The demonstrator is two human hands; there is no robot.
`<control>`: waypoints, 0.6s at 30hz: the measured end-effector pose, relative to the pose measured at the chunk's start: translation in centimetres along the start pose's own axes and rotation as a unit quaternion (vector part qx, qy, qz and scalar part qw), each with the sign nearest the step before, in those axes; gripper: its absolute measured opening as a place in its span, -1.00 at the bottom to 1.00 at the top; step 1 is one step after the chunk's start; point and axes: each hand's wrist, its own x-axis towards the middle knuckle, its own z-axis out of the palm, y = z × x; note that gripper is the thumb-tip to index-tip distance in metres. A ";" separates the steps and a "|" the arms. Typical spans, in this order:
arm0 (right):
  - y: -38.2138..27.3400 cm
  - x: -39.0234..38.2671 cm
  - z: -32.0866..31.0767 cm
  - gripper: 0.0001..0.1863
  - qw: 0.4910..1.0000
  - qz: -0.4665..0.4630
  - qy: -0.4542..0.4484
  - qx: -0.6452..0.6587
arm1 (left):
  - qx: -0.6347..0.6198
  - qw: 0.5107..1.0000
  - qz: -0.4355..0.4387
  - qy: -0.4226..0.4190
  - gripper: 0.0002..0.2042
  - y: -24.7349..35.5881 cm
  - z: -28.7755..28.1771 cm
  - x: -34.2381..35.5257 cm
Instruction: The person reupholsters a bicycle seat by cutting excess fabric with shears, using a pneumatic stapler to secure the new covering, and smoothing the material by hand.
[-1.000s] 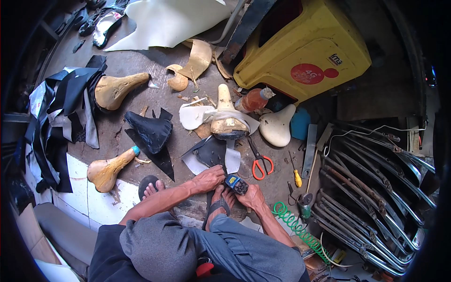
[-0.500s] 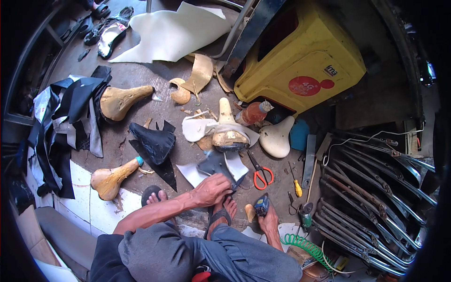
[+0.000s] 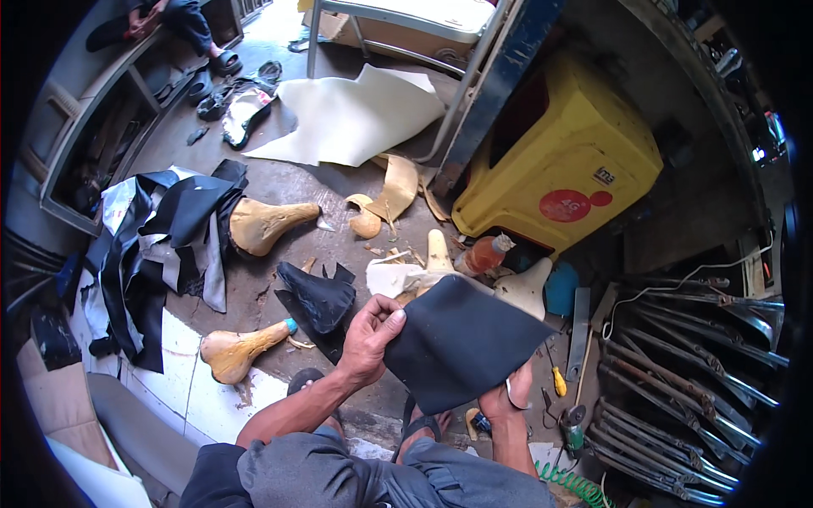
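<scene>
Above my knees I hold up a black sheet of cover material (image 3: 461,343), spread between both hands. My left hand (image 3: 373,343) pinches its left edge, thumb on top. At the lower right corner my right hand (image 3: 506,391) grips it, fingers partly hidden behind; a thin pale curled edge shows there. Behind the sheet a cream bicycle saddle (image 3: 438,251) points its nose away from me, largely covered. Another cream saddle (image 3: 525,289) is partly hidden at its right. A blue and black handheld tool (image 3: 480,421) lies on the floor below the sheet.
Tan saddle forms (image 3: 262,224) and a black saddle cover (image 3: 318,296) lie left, near heaped black scraps (image 3: 161,245). A yellow plastic stool (image 3: 576,161) lies tipped at the back right. Metal tubes (image 3: 686,381) are stacked right, beside a yellow screwdriver (image 3: 559,381). A person's legs (image 3: 190,25) show far left.
The handheld tool has left my right hand and lies on the floor. Both hands have risen with the black sheet, which now hides the scissors. The view has tilted up.
</scene>
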 end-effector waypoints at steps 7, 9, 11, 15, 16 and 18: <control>1.6 0.2 1.0 -0.43 0.995 -0.043 0.066 -0.055 | -0.051 0.997 -0.049 0.010 -0.77 2.1 0.7 -0.9; 1.8 0.2 1.0 -0.46 0.995 -0.055 0.046 -0.064 | -0.034 0.998 -0.047 0.016 -0.78 1.9 0.5 -0.8; 1.4 0.3 0.8 -0.44 0.996 -0.029 0.032 -0.074 | -0.018 0.999 -0.047 0.019 -0.78 1.4 0.5 -0.6; 2.9 0.7 -2.6 -0.49 0.992 -0.019 0.045 -0.117 | -0.012 0.996 -0.073 0.049 -0.83 1.3 0.1 -0.6; 3.6 1.1 -3.3 -0.53 0.989 -0.008 0.092 -0.114 | -0.023 0.995 -0.081 0.053 -0.84 1.4 -0.1 -0.6; 5.4 2.0 -7.1 -0.59 0.971 -0.001 0.135 -0.196 | 0.038 0.995 -0.057 0.070 -0.87 1.1 -0.8 -0.7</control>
